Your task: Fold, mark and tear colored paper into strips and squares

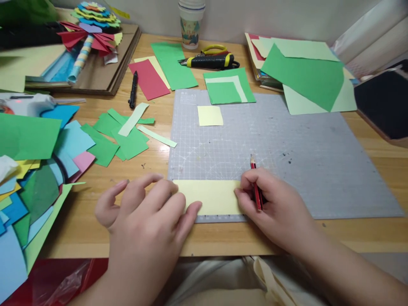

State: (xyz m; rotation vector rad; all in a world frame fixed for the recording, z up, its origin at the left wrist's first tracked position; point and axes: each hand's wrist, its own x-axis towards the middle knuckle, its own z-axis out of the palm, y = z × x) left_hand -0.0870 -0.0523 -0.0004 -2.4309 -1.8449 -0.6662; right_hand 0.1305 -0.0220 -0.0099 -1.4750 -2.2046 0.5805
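Observation:
A pale yellow paper strip (pixel 207 197) lies along the front edge of the grey cutting mat (pixel 306 170). My left hand (pixel 149 221) holds its left end, thumb on the lower edge and index finger by the upper corner, the other fingers spread out to the left. Tucked in my right hand (pixel 274 208) is a red and black pencil (pixel 256 187), its tip pointing away from me. The same hand's thumb and index finger touch the strip's right end. A small pale yellow paper square (pixel 210 116) rests farther up the mat.
Green paper scraps (pixel 130 142) lie left of the mat, beside a pile of coloured paper (pixel 28 136) and a glue gun (pixel 27 104). Behind are a black pen (pixel 133 89), a utility knife (pixel 212 62), a paper cup (pixel 191 25) and a paper stack (pixel 306 76).

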